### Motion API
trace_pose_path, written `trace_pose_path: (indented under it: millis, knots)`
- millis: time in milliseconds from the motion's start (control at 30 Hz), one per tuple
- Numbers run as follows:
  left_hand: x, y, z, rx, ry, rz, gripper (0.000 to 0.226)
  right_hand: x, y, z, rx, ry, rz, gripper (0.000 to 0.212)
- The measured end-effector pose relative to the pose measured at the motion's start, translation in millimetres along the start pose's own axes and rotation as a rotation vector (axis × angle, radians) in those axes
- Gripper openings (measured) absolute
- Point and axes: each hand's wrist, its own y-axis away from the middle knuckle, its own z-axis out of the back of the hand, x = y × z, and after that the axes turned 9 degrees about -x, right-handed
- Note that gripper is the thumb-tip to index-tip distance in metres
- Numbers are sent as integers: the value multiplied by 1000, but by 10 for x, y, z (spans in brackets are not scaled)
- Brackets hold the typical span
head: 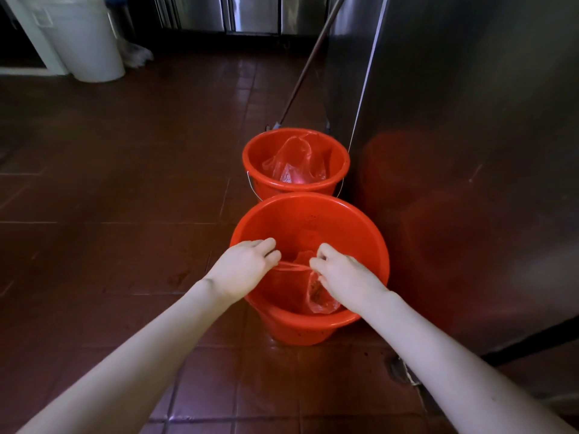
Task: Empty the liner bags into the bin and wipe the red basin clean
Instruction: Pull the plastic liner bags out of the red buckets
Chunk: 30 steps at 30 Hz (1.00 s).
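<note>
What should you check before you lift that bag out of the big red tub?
1. Both hands on the bag: ok. The left hand and right hand pinch the stretched top of the bag.
2. Bag inside the tub: ok.
3. Bag free of holes: cannot tell.
4. Bag holds something: ok, dark bits show through.
5. Bucket behind has its own bag left to do: ok.
6. Path to the white bin: ok, bare floor.
</note>
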Motion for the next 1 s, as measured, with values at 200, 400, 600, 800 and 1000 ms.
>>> trace_pose_path:
  millis: [200, 400, 600, 800, 1000]
  knots:
    - [214, 255, -32, 10, 25, 40, 11, -89, 19, -29, 0, 36, -97, 8]
    - [424, 413, -7, 39, 3, 36, 21, -218, 27, -75, 3, 39, -123, 11]
    - [455, 546, -16, 50, 16, 103, 32, -260, 94, -99, 20, -8, -172, 5]
    - [269, 540, -83, 17, 294, 545, 11, -210, 111, -126, -3, -50, -270, 4]
    - [-149, 646, 12, 16, 521, 465, 34, -379, 620, -47, -4, -162, -318, 54]
